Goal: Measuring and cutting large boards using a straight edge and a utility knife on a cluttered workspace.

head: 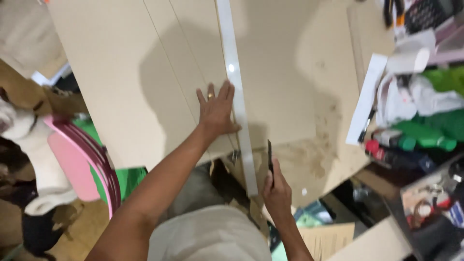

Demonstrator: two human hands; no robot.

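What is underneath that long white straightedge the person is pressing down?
Under the long white straightedge lies a big tan cardboard sheet; the left hand presses flat there. The right hand holds a dark blade beside it. The sheet hides whatever supports it.

- A long straightedge [237,92] is laid on the cardboard sheet [145,72], running twelve to six o'clock.
- Clutter [420,111] is piled at three o'clock.
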